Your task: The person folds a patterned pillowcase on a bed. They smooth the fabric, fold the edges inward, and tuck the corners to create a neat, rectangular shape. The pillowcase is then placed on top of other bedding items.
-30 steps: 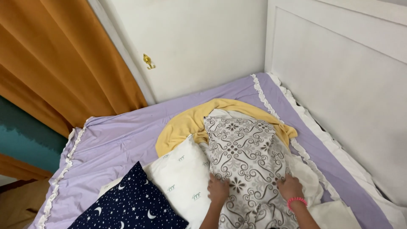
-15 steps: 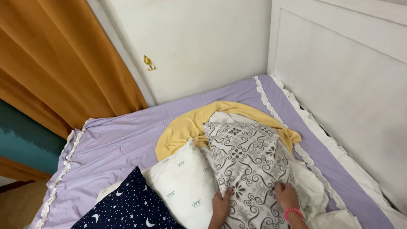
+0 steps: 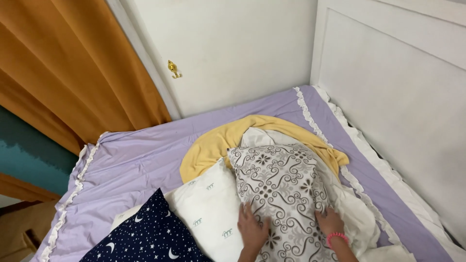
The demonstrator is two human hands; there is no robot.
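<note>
A pillow with a grey and brown swirl pattern (image 3: 279, 187) lies on a bed covered by a lilac sheet (image 3: 145, 155). My left hand (image 3: 252, 228) lies flat on the pillow's near left side, fingers spread. On the pillow's near right edge rests my right hand (image 3: 330, 222), a pink band on its wrist. A white pillow (image 3: 208, 216) lies beside it on the left. Behind it, a yellow cloth (image 3: 218, 143) curves around.
A dark blue pillow with moons and stars (image 3: 150, 240) lies at the near left. White bedding (image 3: 357, 213) bunches at the right, below a white headboard (image 3: 398, 92). An orange curtain (image 3: 73, 68) hangs at the left, and a small gold hook (image 3: 172, 68) is on the wall.
Both hands have slid toward me along the patterned pillow, and the pillow now lies flatter. The view has shifted slightly.
</note>
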